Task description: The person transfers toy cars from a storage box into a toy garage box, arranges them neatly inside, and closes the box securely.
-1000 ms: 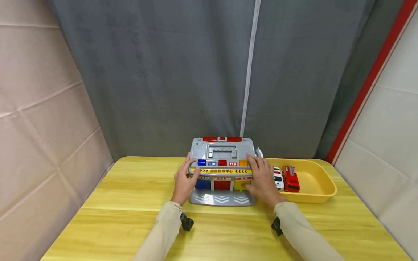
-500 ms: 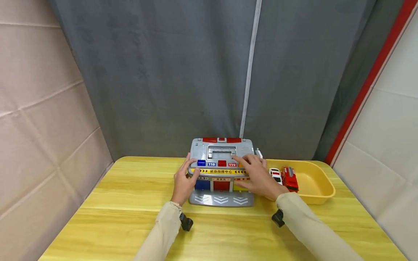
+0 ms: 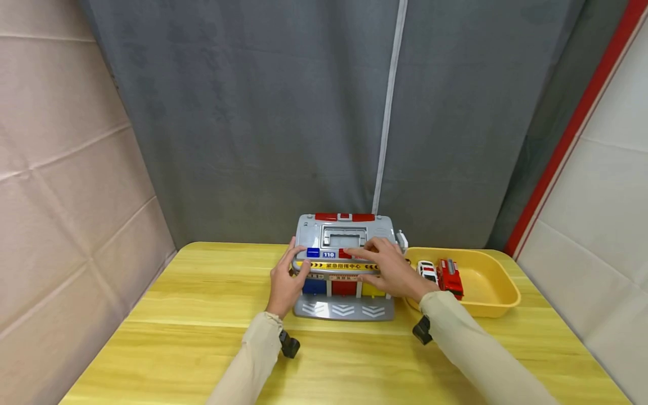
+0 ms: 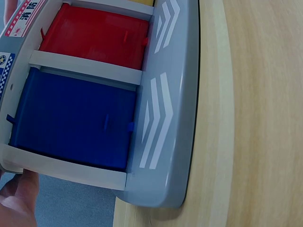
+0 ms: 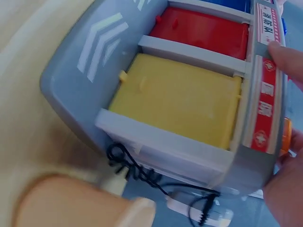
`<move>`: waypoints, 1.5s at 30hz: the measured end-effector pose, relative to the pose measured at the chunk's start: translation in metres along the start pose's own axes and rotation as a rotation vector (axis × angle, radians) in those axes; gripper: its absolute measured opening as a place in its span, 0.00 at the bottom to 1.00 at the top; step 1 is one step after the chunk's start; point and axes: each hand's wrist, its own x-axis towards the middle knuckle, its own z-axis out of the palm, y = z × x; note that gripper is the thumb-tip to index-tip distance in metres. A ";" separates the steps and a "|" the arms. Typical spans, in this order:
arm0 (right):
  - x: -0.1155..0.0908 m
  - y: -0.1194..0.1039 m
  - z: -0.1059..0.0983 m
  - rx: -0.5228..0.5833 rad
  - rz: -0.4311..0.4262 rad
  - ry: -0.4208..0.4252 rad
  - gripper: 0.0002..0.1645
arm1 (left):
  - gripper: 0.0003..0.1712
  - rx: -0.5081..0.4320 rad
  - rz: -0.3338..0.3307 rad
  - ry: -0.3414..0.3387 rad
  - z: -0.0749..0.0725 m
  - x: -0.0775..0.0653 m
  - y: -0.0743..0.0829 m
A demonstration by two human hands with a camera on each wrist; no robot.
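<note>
A grey toy rescue-station garage (image 3: 344, 266) stands on the table with its doors facing me. Its blue door (image 4: 73, 120), red door (image 4: 97, 35) and yellow door (image 5: 177, 99) are all down. My left hand (image 3: 285, 284) grips the left end of the roof, fingers behind and thumb in front. My right hand (image 3: 394, 273) spans the front roof edge: the index fingertip is at the red button (image 3: 342, 253), and the thumb lies against the sign strip below. A blue button (image 3: 313, 252) shows to the left; an orange button (image 5: 287, 136) sits beside the right hand's fingers.
To the right, a yellow tray (image 3: 491, 307) holds a white toy car (image 3: 427, 271) and a red toy fire truck (image 3: 449, 278). A white piece (image 3: 402, 241) sits at the garage's right side, where a black coiled cord (image 5: 142, 174) hangs. A grey curtain (image 3: 253, 140) backs the table.
My right hand has moved left along the roof, from the orange button past its neighbouring label to the red button. The left hand has kept its grip; the garage has stayed in place.
</note>
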 end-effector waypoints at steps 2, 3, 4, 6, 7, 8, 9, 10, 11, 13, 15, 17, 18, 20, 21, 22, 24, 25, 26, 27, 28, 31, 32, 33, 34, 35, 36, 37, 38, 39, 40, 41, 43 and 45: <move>0.000 0.001 0.000 0.008 0.006 -0.003 0.37 | 0.19 0.001 0.000 0.002 0.000 0.000 0.001; 0.000 0.000 0.000 0.015 0.011 -0.004 0.37 | 0.19 0.002 0.003 0.001 0.000 0.001 0.002; 0.000 0.000 0.000 0.020 0.018 -0.006 0.36 | 0.19 0.002 0.005 -0.001 0.000 0.001 0.003; 0.000 0.000 0.000 0.026 0.027 -0.010 0.36 | 0.19 -0.002 0.005 -0.006 0.000 0.000 0.004; 0.000 -0.001 -0.001 0.030 0.031 -0.013 0.36 | 0.19 -0.004 0.004 -0.009 0.000 0.000 0.004; 0.001 -0.001 -0.001 0.032 0.031 -0.015 0.36 | 0.19 -0.007 0.002 -0.010 -0.001 0.000 0.004; 0.001 -0.001 -0.001 0.034 0.029 -0.017 0.36 | 0.19 -0.011 -0.004 -0.011 -0.001 0.000 0.004; 0.001 -0.001 -0.001 0.035 0.028 -0.020 0.36 | 0.19 -0.013 -0.008 -0.010 -0.001 0.000 0.004; 0.002 -0.001 -0.001 0.036 0.027 -0.023 0.36 | 0.18 -0.016 -0.012 -0.007 -0.001 -0.001 0.004; 0.002 -0.002 -0.001 0.038 0.025 -0.024 0.36 | 0.18 -0.017 -0.011 -0.003 -0.001 0.000 0.004; 0.002 -0.002 -0.002 0.040 0.029 -0.025 0.36 | 0.19 -0.016 -0.006 -0.003 -0.001 0.000 0.004; 0.002 -0.002 -0.002 0.042 0.038 -0.029 0.36 | 0.19 -0.013 -0.005 -0.005 -0.001 0.000 0.004; 0.001 -0.002 -0.002 0.044 0.042 -0.031 0.36 | 0.19 -0.011 -0.007 -0.007 -0.001 0.000 0.004; 0.001 -0.002 -0.002 0.047 0.051 -0.034 0.36 | 0.19 -0.007 -0.011 -0.011 -0.001 -0.001 0.004; 0.001 -0.002 -0.002 0.049 0.054 -0.036 0.36 | 0.19 -0.005 -0.015 -0.012 -0.001 -0.001 0.004; 0.001 -0.002 -0.002 0.050 0.056 -0.038 0.35 | 0.19 -0.004 -0.017 -0.013 -0.001 -0.002 0.004; 0.002 -0.003 -0.002 0.051 0.058 -0.040 0.35 | 0.19 -0.003 -0.019 -0.013 -0.001 -0.002 0.004; 0.002 -0.003 -0.002 0.050 0.059 -0.041 0.35 | 0.19 -0.001 -0.017 -0.013 -0.001 -0.002 0.004; 0.002 -0.003 -0.002 0.050 0.059 -0.042 0.35 | 0.19 0.000 -0.016 -0.014 -0.001 -0.002 0.004; 0.002 -0.003 -0.002 0.050 0.059 -0.043 0.35 | 0.19 0.000 -0.016 -0.013 -0.001 -0.002 0.004; 0.002 -0.004 -0.002 0.051 0.059 -0.044 0.35 | 0.19 0.000 -0.015 -0.013 -0.002 -0.002 0.004; 0.002 -0.005 -0.002 0.058 0.065 -0.047 0.35 | 0.19 0.000 -0.019 -0.015 -0.003 -0.003 0.004; 0.002 -0.005 -0.001 0.062 0.067 -0.047 0.35 | 0.19 -0.002 -0.020 -0.014 -0.003 -0.003 0.004; 0.002 -0.005 -0.001 0.066 0.068 -0.048 0.35 | 0.19 -0.002 -0.019 -0.013 -0.004 -0.003 0.003; 0.003 -0.005 0.000 0.067 0.069 -0.050 0.35 | 0.19 -0.004 -0.020 -0.012 -0.004 -0.003 0.003; 0.003 -0.005 0.000 0.066 0.067 -0.050 0.35 | 0.19 -0.003 -0.021 -0.010 -0.004 -0.004 0.003; 0.003 -0.005 0.001 0.063 0.066 -0.049 0.35 | 0.18 -0.004 -0.019 -0.008 -0.004 -0.004 0.003; 0.003 -0.005 0.001 0.063 0.064 -0.047 0.35 | 0.18 -0.005 -0.015 -0.007 -0.005 -0.004 0.003; 0.003 -0.004 0.001 0.061 0.062 -0.045 0.35 | 0.18 -0.005 -0.012 -0.005 -0.005 -0.004 0.003; 0.003 -0.004 0.001 0.056 0.059 -0.043 0.35 | 0.18 -0.004 -0.008 -0.003 -0.004 -0.004 0.003; 0.003 -0.004 0.001 0.052 0.056 -0.040 0.35 | 0.18 -0.004 -0.008 -0.001 -0.004 -0.004 0.004; 0.003 -0.004 0.001 0.049 0.052 -0.037 0.35 | 0.18 -0.002 -0.007 0.001 -0.004 -0.004 0.004; 0.003 -0.005 0.000 0.041 0.048 -0.037 0.35 | 0.18 -0.005 -0.004 0.004 -0.004 -0.004 0.004; 0.000 -0.004 -0.002 0.033 0.043 -0.043 0.36 | 0.18 -0.009 -0.003 0.003 -0.003 -0.006 0.005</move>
